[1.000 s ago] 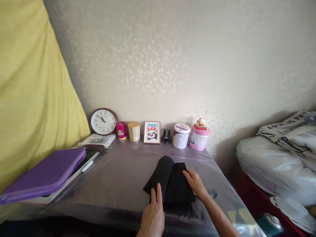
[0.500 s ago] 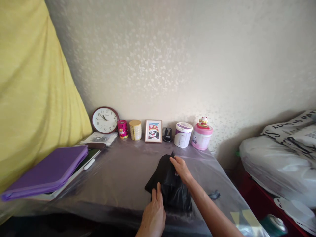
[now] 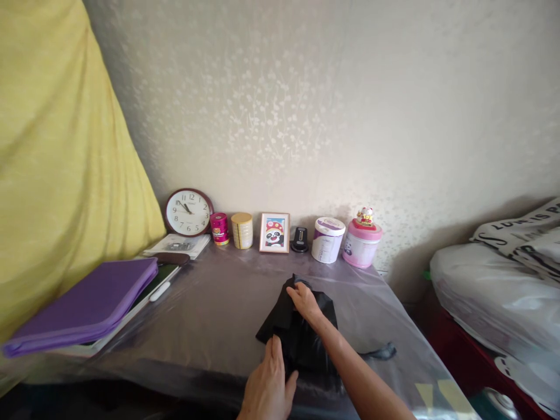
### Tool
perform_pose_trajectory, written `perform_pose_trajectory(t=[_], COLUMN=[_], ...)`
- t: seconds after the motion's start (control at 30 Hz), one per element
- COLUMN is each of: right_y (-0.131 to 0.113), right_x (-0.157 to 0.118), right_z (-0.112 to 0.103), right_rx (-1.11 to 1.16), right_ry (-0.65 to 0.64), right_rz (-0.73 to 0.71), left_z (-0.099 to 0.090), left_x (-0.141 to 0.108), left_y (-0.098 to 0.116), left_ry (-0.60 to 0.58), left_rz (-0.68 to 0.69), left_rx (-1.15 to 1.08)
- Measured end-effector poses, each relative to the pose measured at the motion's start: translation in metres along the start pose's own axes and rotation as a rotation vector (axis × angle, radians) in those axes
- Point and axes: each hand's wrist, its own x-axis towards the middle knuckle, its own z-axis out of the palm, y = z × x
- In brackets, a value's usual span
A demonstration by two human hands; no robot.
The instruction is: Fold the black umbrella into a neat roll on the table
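Observation:
A black, slightly shiny plastic bag lies crumpled and partly folded on the table near its front. My right hand pinches the upper part of the bag, with the thumb and fingers closed on a fold. My left hand rests against the bag's lower left side, its fingers stretched out and the thumb apart. A dark twisted strip sticks out to the right past my right forearm. Whether it joins the bag is hidden by the arm.
Along the wall stand a clock, a pink tin, a yellow-lidded jar, a framed panda picture and two tubs. A purple folder lies at the left on the plastic-covered table. White bags are piled at the right.
My right hand has moved left, bringing a fold of the bag over with it. More of the dark strip shows at the right. My left thumb has spread away from the fingers.

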Motion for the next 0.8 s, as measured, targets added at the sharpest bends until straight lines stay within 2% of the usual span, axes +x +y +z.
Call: perform_pose_trajectory(t=[0.1,0.2,0.33,0.43,0.53,0.73,0.8], right_y=[0.000,-0.002,-0.009,-0.014,-0.014,-0.003,0.002], right_x=[0.000,-0.003,-0.011,-0.017,-0.028,-0.058,-0.059], right_z=[0.003,0.005,0.005,0.005,0.003,-0.010,-0.015], right_rx=[0.001,0.000,-0.120,-0.259,-0.324,-0.327,-0.346], right_ry=[-0.035,-0.099,-0.146,-0.145,-0.153,-0.179,-0.214], right_rz=[-0.004,-0.057,-0.245,-0.325,-0.403,-0.800,-0.875], left_z=[-0.003,-0.008,-0.014,-0.014,-0.008,0.017,0.022], left_x=[-0.003,-0.006,-0.004,0.001,0.006,0.014,0.016], left_y=[-0.001,0.002,0.009,0.012,0.010,0.002,0.000], left_ry=[0.076,0.100,0.045,-0.020,-0.059,-0.003,0.013], left_rz=[-0.017,0.050,0.131,0.108,0.082,0.070,0.078], left_rx=[0.010,0.010,0.045,0.059,0.084,0.085,0.096])
